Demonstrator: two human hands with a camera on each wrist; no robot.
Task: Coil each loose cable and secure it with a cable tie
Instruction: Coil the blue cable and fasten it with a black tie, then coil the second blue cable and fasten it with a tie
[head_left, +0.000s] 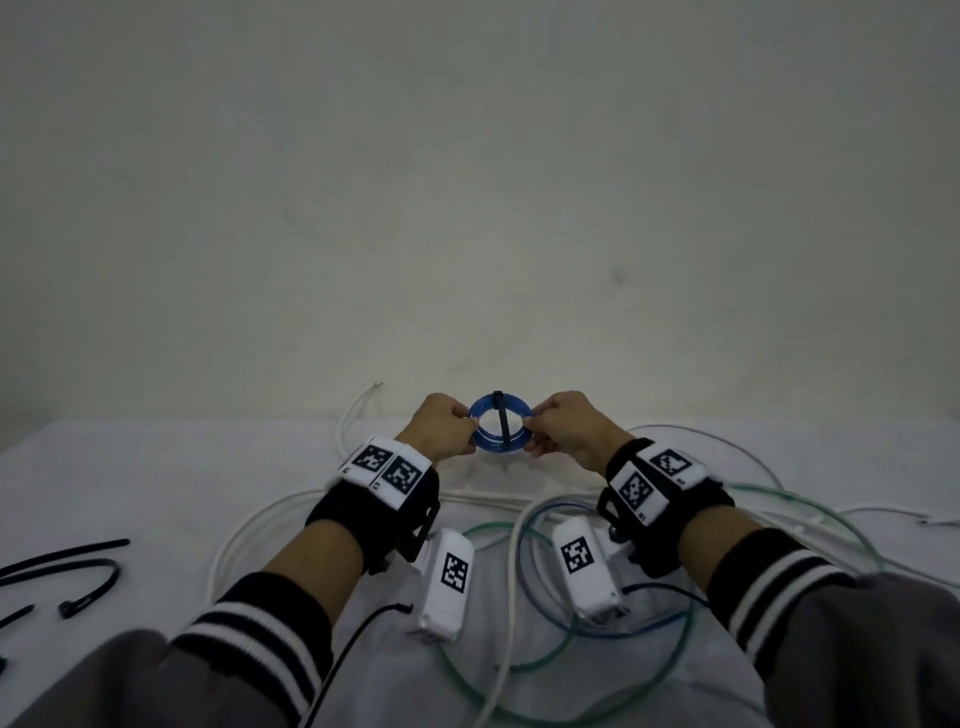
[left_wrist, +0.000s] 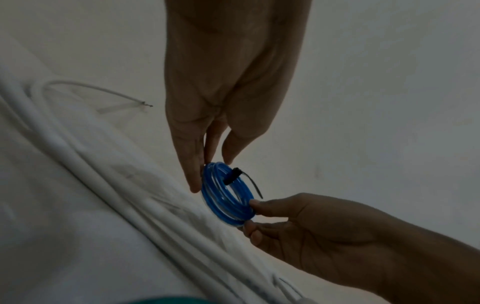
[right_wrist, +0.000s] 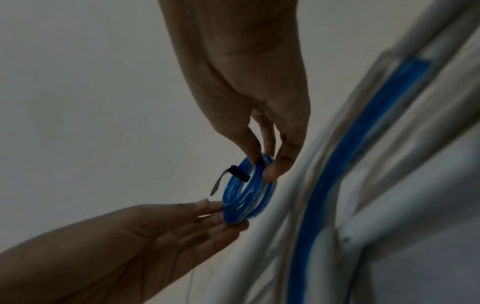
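A small coil of blue cable is held upright above the far edge of the table, between both hands. A black cable tie runs across the coil; its head sits on the top of the ring and its tail sticks out free. My left hand pinches the coil's left side with thumb and fingers. My right hand pinches the right side. The coil shows several turns side by side.
Loose white, green and blue cables lie tangled on the white table under my forearms. Spare black cable ties lie at the left, another near my left sleeve. A plain wall stands close behind.
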